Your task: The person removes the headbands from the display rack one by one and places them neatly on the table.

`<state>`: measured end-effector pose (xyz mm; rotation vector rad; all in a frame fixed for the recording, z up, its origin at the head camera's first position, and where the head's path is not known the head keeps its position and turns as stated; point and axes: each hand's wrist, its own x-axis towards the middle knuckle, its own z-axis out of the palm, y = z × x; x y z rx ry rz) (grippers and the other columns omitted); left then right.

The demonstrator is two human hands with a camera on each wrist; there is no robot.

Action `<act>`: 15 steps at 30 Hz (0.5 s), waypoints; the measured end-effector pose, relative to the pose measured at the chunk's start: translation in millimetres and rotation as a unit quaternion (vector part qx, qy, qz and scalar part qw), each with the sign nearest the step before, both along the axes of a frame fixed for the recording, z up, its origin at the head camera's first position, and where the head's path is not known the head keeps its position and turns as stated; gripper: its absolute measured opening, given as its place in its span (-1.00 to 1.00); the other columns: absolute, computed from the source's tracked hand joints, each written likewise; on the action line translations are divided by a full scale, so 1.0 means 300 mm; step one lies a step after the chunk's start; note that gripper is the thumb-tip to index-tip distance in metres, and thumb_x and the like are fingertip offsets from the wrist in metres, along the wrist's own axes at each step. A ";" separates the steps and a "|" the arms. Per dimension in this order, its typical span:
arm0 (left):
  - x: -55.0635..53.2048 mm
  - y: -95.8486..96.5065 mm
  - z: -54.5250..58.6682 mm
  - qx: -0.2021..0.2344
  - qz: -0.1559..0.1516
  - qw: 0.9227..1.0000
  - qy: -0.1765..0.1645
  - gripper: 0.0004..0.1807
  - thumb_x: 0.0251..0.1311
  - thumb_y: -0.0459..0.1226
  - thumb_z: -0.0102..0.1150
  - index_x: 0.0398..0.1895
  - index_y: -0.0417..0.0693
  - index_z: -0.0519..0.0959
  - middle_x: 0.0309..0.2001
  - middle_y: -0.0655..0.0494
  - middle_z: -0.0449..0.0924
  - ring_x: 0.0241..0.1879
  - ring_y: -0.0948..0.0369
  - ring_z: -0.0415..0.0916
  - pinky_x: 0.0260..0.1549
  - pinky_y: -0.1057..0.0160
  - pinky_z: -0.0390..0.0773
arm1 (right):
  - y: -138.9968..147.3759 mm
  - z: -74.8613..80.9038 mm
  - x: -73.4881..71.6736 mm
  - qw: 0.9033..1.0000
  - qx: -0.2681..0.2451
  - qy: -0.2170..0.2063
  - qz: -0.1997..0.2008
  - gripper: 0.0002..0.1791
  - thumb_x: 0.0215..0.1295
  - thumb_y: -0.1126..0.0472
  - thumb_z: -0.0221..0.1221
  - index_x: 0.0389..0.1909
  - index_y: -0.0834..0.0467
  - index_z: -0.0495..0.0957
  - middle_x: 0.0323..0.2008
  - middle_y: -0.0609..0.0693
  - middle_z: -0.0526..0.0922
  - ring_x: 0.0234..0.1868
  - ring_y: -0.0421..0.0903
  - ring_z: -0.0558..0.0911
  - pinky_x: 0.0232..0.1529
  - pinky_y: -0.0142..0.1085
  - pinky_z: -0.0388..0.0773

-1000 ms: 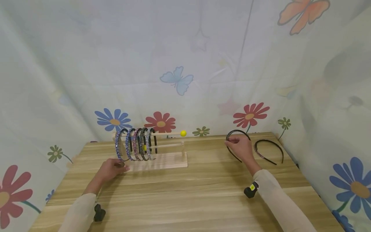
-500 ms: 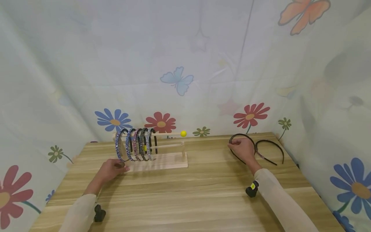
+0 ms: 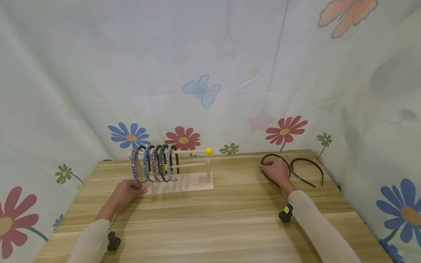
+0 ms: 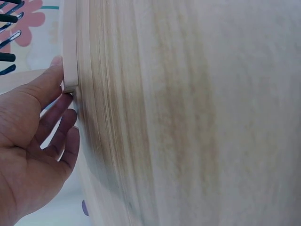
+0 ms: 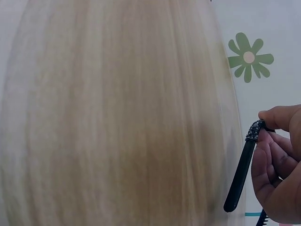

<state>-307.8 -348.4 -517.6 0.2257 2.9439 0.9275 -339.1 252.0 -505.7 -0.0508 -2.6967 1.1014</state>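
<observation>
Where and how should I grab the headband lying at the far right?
I'd pinch the headband at its curved top, from above: it seems to lie flat, open ends toward the person, with the right hand close on its left.

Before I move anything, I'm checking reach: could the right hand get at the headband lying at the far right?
Probably yes: the far-right headband lies close beside the right hand, with nothing seen covering it. But that hand pinches another headband, so it would likely have to let go first.
</observation>
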 end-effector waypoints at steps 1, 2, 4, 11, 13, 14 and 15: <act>0.000 0.000 0.001 0.000 0.000 1.000 0.000 -0.63 0.28 -0.04 0.39 -0.13 -0.20 0.71 -0.04 -0.21 0.73 0.00 -0.16 0.66 0.02 -0.19 0.63 | 0.001 0.000 -0.001 1.000 0.000 -0.003 0.000 -0.75 0.27 0.03 0.40 -0.21 0.14 0.79 -0.22 0.07 0.80 -0.19 0.06 0.73 -0.04 0.06 0.65; 0.001 0.001 0.002 0.000 0.001 1.000 -0.001 -0.63 0.28 -0.04 0.39 -0.13 -0.20 0.71 -0.04 -0.21 0.73 0.00 -0.16 0.66 0.02 -0.19 0.63 | 0.001 -0.001 -0.003 1.000 0.001 -0.006 0.000 -0.74 0.28 0.02 0.39 -0.19 0.14 0.79 -0.21 0.08 0.80 -0.17 0.07 0.73 -0.03 0.07 0.65; 0.001 0.002 0.003 0.001 0.000 1.000 -0.002 -0.62 0.28 -0.04 0.39 -0.13 -0.20 0.71 -0.04 -0.21 0.73 0.00 -0.16 0.66 0.02 -0.19 0.63 | 0.002 -0.003 -0.007 1.000 0.003 -0.015 -0.003 -0.71 0.29 0.00 0.38 -0.16 0.15 0.78 -0.17 0.10 0.80 -0.14 0.09 0.73 -0.02 0.08 0.64; 0.003 0.005 0.001 0.004 0.000 1.000 -0.002 -0.64 0.29 -0.07 0.38 -0.11 -0.21 0.71 -0.03 -0.21 0.73 0.01 -0.16 0.66 0.04 -0.19 0.62 | 0.008 -0.016 -0.021 0.999 0.016 -0.040 -0.007 -0.62 0.33 -0.04 0.34 -0.07 0.20 0.76 -0.09 0.16 0.78 -0.08 0.15 0.72 -0.01 0.09 0.64; 0.002 0.004 0.003 0.003 0.000 1.000 -0.002 -0.63 0.29 -0.06 0.38 -0.10 -0.22 0.71 -0.02 -0.22 0.72 0.01 -0.17 0.66 0.04 -0.20 0.62 | 0.010 -0.019 -0.024 0.999 0.016 -0.046 -0.008 -0.60 0.34 -0.05 0.33 -0.05 0.20 0.75 -0.08 0.16 0.78 -0.08 0.14 0.72 -0.02 0.08 0.64; 0.002 0.004 0.004 0.003 0.000 1.000 -0.002 -0.62 0.29 -0.06 0.39 -0.10 -0.22 0.71 -0.02 -0.22 0.72 0.01 -0.17 0.66 0.04 -0.20 0.62 | 0.011 -0.019 -0.024 0.999 0.015 -0.048 -0.009 -0.60 0.33 -0.05 0.33 -0.05 0.20 0.75 -0.08 0.16 0.77 -0.08 0.14 0.72 -0.03 0.08 0.64; 0.002 0.004 0.005 0.003 0.000 1.000 -0.002 -0.61 0.29 -0.05 0.38 -0.10 -0.22 0.71 -0.02 -0.22 0.72 0.01 -0.17 0.66 0.04 -0.20 0.61 | 0.011 -0.019 -0.025 0.999 0.016 -0.050 -0.009 -0.59 0.33 -0.06 0.33 -0.04 0.19 0.75 -0.07 0.15 0.78 -0.09 0.14 0.72 -0.03 0.08 0.65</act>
